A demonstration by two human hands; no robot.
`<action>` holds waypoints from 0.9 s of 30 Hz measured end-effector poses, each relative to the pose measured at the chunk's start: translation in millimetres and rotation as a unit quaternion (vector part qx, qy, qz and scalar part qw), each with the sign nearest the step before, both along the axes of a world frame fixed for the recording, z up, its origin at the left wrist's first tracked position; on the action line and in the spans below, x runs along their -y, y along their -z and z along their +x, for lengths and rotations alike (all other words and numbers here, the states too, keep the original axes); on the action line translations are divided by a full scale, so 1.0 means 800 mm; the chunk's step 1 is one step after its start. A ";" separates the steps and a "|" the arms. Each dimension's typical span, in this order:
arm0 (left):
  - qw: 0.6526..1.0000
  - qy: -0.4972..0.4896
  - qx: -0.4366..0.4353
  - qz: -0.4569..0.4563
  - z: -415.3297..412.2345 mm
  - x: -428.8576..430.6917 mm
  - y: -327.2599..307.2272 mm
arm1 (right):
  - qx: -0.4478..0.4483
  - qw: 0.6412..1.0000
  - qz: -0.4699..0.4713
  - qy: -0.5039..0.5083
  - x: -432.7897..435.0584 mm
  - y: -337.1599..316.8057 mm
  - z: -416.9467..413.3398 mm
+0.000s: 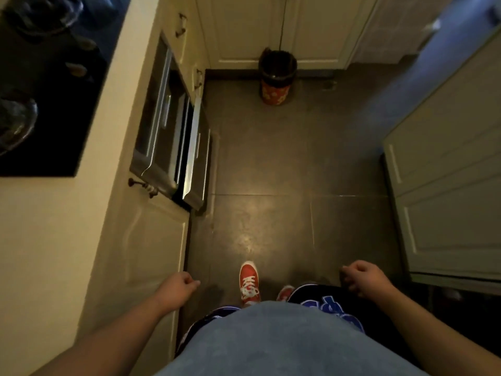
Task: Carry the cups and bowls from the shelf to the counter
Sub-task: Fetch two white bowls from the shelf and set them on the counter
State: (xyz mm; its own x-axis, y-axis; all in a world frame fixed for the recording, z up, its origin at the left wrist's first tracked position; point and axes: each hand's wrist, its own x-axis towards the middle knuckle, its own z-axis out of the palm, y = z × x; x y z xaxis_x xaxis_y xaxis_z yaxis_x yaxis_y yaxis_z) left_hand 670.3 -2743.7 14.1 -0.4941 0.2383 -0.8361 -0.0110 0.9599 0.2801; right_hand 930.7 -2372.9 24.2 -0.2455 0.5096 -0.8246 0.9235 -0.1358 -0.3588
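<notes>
Both hands hang empty at hip height over the dark tiled floor [271, 164]. The left hand [180, 290] has its fingers [193, 283] loosely curled into a half-closed fist with nothing inside; the right hand [362, 279] is curled the same way, its fingers [345, 276] bent under and holding nothing.

No cup or bowl on a shelf can be made out here, and the shelf itself is not in view, so the things to be carried lie somewhere outside what the camera takes in. The bench [40, 226] runs along the left, its pale edge just beside the left fingers and stretching away ahead of them; dark, glassy round shapes [16, 123] sit on a black panel far ahead and to the left of those fingers, too blurred to name.

The left hand is plainly the nearer one to the bench; the right hand is well apart from it, close to the pale cabinet door [444, 185] on its own side. One red sneaker [249, 283] is stepped forward between the two hands, toward the patterned bin [276, 77] straight ahead, so this reads as walking between trips, probably heading for the shelf with hands free.
</notes>
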 end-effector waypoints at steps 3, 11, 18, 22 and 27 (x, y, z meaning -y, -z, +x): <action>0.999 0.037 -0.008 0.026 -0.057 -0.092 -0.001 | 0.020 0.999 0.014 0.042 -0.035 0.005 0.007; 0.991 0.108 0.006 0.083 -0.156 -0.347 0.005 | 0.069 0.990 -0.029 0.120 -0.165 0.039 -0.007; 0.992 0.112 0.010 0.062 -0.219 -0.471 -0.014 | 0.051 0.994 -0.029 0.088 -0.313 0.041 -0.096; 0.995 0.086 0.023 0.040 -0.254 -0.500 -0.025 | 0.045 0.998 -0.016 0.046 -0.401 0.040 -0.174; 0.997 0.065 0.029 -0.012 -0.313 -0.537 -0.010 | 0.008 1.000 0.002 0.027 -0.513 0.044 -0.282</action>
